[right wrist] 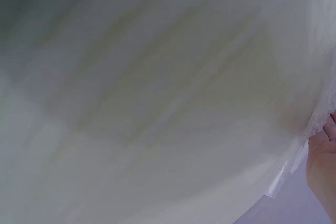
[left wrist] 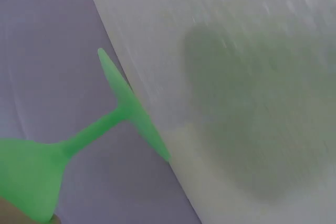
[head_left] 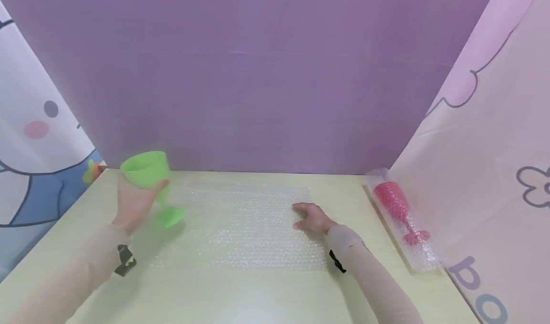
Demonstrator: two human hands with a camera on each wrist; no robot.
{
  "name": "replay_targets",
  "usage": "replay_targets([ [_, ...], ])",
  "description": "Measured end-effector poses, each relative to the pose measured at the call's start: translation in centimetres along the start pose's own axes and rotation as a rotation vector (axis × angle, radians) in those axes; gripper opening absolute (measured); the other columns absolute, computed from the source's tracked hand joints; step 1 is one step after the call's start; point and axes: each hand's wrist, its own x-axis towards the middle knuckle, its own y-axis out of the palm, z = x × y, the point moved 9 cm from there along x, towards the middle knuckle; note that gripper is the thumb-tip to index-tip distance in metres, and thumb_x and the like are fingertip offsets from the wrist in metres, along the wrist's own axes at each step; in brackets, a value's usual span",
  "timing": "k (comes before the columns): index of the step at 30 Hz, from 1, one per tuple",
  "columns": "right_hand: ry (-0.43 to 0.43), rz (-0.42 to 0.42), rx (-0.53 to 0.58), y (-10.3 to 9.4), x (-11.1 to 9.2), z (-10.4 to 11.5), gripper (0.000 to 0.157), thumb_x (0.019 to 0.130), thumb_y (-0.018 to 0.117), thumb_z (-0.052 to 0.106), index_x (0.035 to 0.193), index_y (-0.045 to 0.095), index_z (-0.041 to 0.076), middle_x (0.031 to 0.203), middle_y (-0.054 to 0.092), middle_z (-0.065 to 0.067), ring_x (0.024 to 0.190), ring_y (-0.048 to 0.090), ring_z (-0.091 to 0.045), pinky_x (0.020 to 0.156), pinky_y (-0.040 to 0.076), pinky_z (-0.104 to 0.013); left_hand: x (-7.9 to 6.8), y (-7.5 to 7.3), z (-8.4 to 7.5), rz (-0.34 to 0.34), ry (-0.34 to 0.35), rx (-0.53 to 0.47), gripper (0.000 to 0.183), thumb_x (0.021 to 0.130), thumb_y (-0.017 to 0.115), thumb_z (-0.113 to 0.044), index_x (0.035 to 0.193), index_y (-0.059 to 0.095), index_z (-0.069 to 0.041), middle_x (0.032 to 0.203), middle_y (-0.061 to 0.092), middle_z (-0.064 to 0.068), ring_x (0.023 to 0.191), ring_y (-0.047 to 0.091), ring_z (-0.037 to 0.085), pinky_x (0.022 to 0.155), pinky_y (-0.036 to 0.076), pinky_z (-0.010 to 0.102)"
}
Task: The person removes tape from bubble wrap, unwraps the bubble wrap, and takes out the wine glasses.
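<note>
My left hand (head_left: 134,201) grips a light green goblet (head_left: 146,169) around its bowl, holding it upright over the left part of the table. Its stem and round foot (left wrist: 134,114) show in the left wrist view, off the surface, with the foot's shadow below. A clear sheet of bubble wrap (head_left: 253,228) lies flat in the middle of the table. At the sheet's right side, my right hand (head_left: 315,217) has its thumb and fingers spread apart, touching or just above the wrap. Only part of that hand (right wrist: 323,166) shows in the right wrist view.
A red goblet (head_left: 393,200) wrapped in bubble wrap lies along the table's right edge, by the printed cloth. Behind the pale table (head_left: 240,295) rises a purple backdrop (head_left: 258,76). A cartoon-printed cloth (head_left: 38,181) hangs on the left.
</note>
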Motion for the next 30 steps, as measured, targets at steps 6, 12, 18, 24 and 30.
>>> replay_targets([
  [6,-0.004,0.003,0.002,0.1,0.1,0.2,0.063,0.074,0.073,0.009,0.132,0.048,0.009,0.141,0.043,-0.009,0.134,0.032,-0.031,0.111,0.026,-0.045,2.0,-3.5,2.1,-0.090,-0.075,-0.024,0.098,0.077,0.072,-0.037,0.144,0.001,-0.025,0.143,0.023,0.011,0.126,0.031,0.026,0.112,0.024,0.044],
  [12,0.007,0.006,0.005,0.2,0.0,0.3,0.064,0.074,0.073,0.010,0.133,0.048,0.009,0.141,0.042,-0.010,0.134,0.031,-0.031,0.111,0.026,-0.046,2.9,-5.4,4.8,-0.110,-0.195,-0.018,0.102,0.077,0.071,-0.040,0.144,-0.005,-0.024,0.145,0.016,0.008,0.129,0.025,0.028,0.113,0.019,0.044],
  [18,0.015,-0.001,-0.004,0.1,-0.1,0.3,0.064,0.073,0.074,0.010,0.132,0.049,0.010,0.141,0.043,-0.009,0.134,0.032,-0.031,0.112,0.026,-0.045,3.6,-7.0,6.8,-0.121,-0.246,-0.016,0.101,0.077,0.070,-0.040,0.141,-0.007,-0.027,0.145,0.011,0.000,0.132,0.018,0.025,0.115,0.014,0.042],
  [24,0.004,-0.004,-0.002,0.0,-0.1,0.3,0.064,0.073,0.074,0.010,0.131,0.049,0.009,0.140,0.044,-0.010,0.134,0.032,-0.031,0.112,0.026,-0.045,4.2,-8.4,8.0,-0.142,-0.270,-0.063,0.102,0.077,0.071,-0.035,0.140,-0.009,-0.029,0.146,0.009,-0.010,0.136,0.012,0.019,0.116,0.007,0.036],
  [30,-0.007,0.000,0.003,0.0,-0.2,0.3,0.064,0.073,0.074,0.009,0.131,0.049,0.007,0.140,0.044,-0.010,0.133,0.033,-0.031,0.112,0.026,-0.045,4.6,-9.4,9.1,-0.140,-0.296,-0.071,0.106,0.076,0.072,-0.035,0.141,-0.012,-0.030,0.152,0.000,-0.002,0.139,0.006,0.019,0.117,0.001,0.037],
])
